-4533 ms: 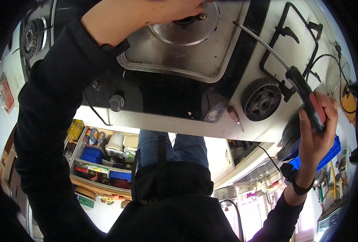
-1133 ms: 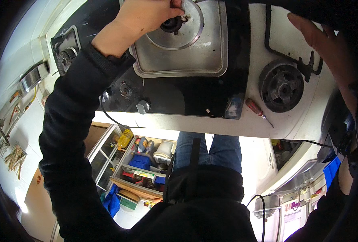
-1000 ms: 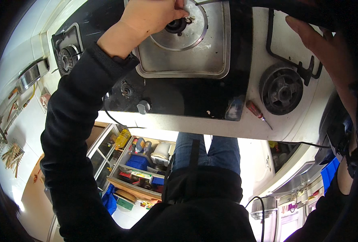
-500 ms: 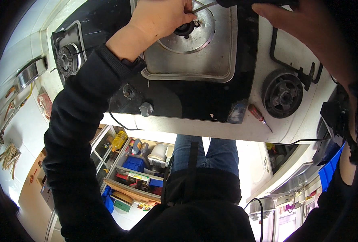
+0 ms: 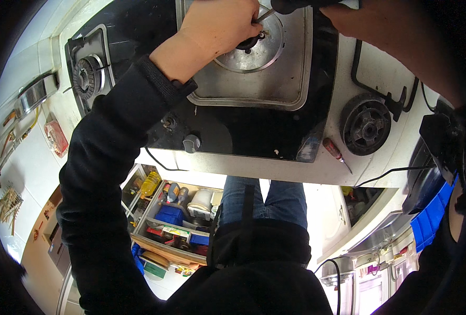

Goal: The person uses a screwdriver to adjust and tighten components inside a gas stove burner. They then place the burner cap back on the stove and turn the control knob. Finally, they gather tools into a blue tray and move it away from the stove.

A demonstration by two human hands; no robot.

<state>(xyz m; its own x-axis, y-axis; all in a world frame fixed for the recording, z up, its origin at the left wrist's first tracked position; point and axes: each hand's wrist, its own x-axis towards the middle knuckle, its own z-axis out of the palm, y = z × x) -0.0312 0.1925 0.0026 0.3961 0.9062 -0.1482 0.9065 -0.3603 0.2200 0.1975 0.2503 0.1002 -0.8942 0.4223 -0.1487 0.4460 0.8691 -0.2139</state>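
My left hand [image 5: 220,26] reaches over the gas hob's steel drip tray [image 5: 243,94], its fingers pinched together above the black burner base [image 5: 248,43]. A thin metal shaft [image 5: 266,15] runs down to those fingertips, whose grip hides its end. The shaft comes from a black tool [image 5: 290,4], cut off by the upper edge, so its exact kind does not show. My right hand [image 5: 364,21] is closed around this tool, though only part of the hand is in the picture. A round steel plate [image 5: 267,55] surrounds the burner base.
Right of the hob lie a red-handled screwdriver [image 5: 337,153], a dark round burner part [image 5: 367,124] and a black pan support [image 5: 395,103]. At left is another burner [image 5: 88,77]. A control knob [image 5: 191,143] sits near the front. Below, an open drawer [image 5: 170,249] holds containers.
The view has shifted slightly, and the hob sits a bit further right. The black tool's end shows lower and closer to my left fingers. Both hands keep their hold.
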